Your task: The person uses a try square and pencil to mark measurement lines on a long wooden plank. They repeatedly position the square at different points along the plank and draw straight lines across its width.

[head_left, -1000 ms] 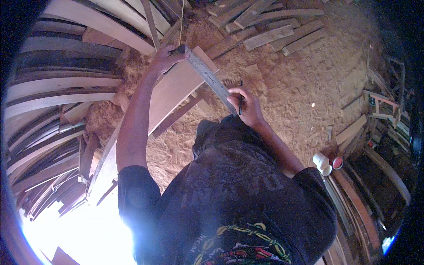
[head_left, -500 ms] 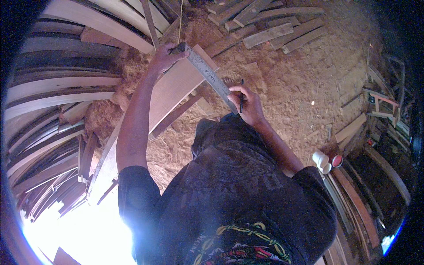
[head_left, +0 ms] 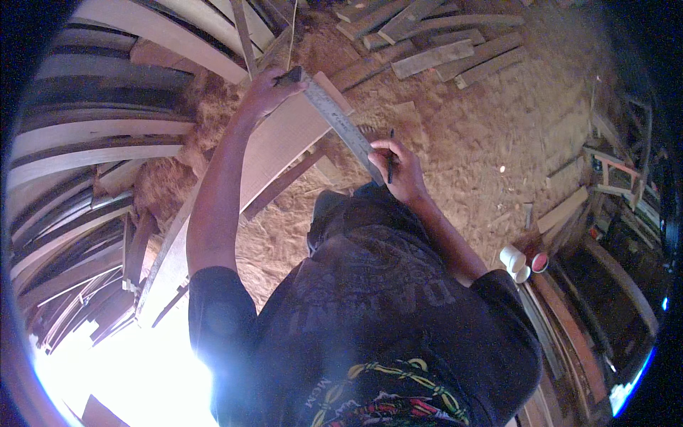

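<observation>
A try square with a metal blade [head_left: 340, 122] lies slanted across a long wooden plank [head_left: 288, 139]. My left hand [head_left: 267, 92] is closed round the dark stock of the square, at the plank's far left edge. Near the blade's other end, my right hand [head_left: 400, 171] pinches a thin black pen or pencil [head_left: 390, 153], which points up between thumb and fingers. The right fingertips also touch the blade's edge. Part of the plank is hidden behind my left forearm.
Many boards [head_left: 99, 135] are stacked along the left. Cut wood pieces [head_left: 432, 58] lie on the sawdust-covered floor at the far side. White containers [head_left: 512, 257] and a red-topped one [head_left: 540, 262] stand at right, beside long timbers [head_left: 569, 313]. Bright light glares at lower left.
Almost nothing differs. Both hands keep their places on the square and the pen, and the view has shifted very slightly.
</observation>
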`<state>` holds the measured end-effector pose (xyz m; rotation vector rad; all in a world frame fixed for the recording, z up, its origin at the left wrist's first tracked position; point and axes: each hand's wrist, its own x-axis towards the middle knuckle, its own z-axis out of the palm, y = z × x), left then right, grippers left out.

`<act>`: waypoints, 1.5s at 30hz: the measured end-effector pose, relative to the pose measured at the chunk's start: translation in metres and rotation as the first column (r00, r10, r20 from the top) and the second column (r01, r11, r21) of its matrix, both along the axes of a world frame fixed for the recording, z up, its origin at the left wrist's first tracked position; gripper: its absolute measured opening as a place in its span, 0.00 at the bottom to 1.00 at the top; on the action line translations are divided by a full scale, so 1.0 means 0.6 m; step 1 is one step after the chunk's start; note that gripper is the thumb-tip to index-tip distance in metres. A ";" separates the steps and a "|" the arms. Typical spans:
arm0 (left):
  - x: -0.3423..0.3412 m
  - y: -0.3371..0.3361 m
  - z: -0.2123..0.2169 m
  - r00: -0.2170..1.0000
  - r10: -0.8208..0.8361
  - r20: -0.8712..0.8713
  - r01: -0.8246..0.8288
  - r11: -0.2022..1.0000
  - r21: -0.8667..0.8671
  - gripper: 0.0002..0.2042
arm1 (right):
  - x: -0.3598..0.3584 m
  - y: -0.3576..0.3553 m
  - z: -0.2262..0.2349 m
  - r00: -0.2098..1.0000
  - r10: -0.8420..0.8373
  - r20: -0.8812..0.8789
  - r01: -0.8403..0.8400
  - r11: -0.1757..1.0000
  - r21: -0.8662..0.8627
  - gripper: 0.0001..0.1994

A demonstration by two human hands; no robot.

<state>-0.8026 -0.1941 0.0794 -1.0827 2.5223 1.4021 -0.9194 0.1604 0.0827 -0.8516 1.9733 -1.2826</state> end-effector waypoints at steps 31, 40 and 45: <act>-0.009 0.000 -0.034 0.997 0.029 -0.077 -0.026 0.999 0.034 0.31 | -0.030 -0.014 0.020 0.986 0.045 -0.164 -0.044 0.999 0.011 0.12; -0.012 -0.003 -0.083 0.994 0.060 -0.094 -0.071 0.991 -0.114 0.36 | -0.098 -0.191 0.057 0.970 0.156 -0.188 -0.178 0.978 -0.110 0.15; -0.020 -0.002 -0.097 1.000 0.020 0.013 -0.019 0.994 -0.108 0.30 | -0.108 -0.283 0.029 0.958 0.200 -0.205 -0.210 0.977 -0.027 0.13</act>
